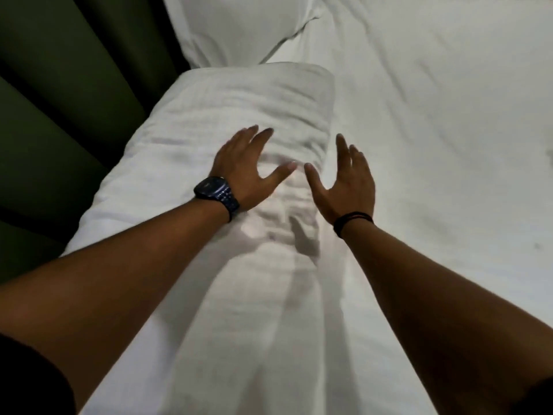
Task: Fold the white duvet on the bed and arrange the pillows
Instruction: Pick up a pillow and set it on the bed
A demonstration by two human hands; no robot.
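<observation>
Two hands: both spread open at frame centre, gripping nothing.
Left hand: palm down on the near pillow, dark watch at the wrist.
Right hand: fingers splayed, seemingly just above the pillow's right edge.
Second pillow: top of frame.
Bed: white cloth fills the right side; duvet or sheet, unclear.

- A dark green padded headboard in broad vertical panels runs along the left side of the bed.
- Light is dim, with soft shadows.
</observation>
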